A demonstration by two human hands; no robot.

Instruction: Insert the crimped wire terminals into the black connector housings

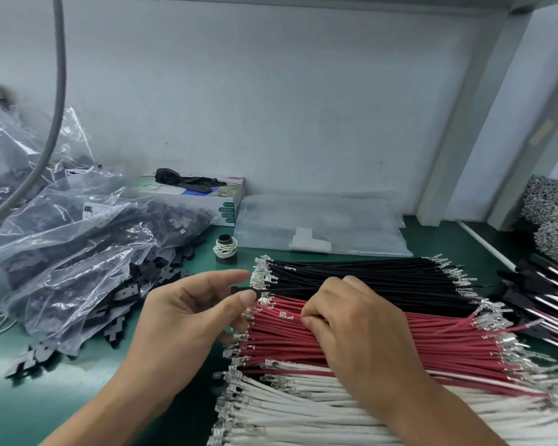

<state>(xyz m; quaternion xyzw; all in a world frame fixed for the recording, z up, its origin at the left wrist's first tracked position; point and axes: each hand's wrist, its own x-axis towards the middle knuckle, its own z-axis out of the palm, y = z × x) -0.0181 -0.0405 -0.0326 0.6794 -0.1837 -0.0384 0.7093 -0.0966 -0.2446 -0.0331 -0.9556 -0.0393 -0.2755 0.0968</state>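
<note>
We see clear bags [62, 239] of black connector housings [116, 326] on the table [174, 397] | left hand [187, 313] fingers pinch a black wire [290, 289] | right hand [351, 326] fingers curl into red wires [432, 336] | glove box [207, 194] behind

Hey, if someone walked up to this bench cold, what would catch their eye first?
Probably the wide mat of wires at right: black wires at the back, red wires in the middle, white wires nearest. Over it, the left hand pinches a black connector housing while the right hand picks among the red ones. Clear bags of housings are heaped at left.
</note>
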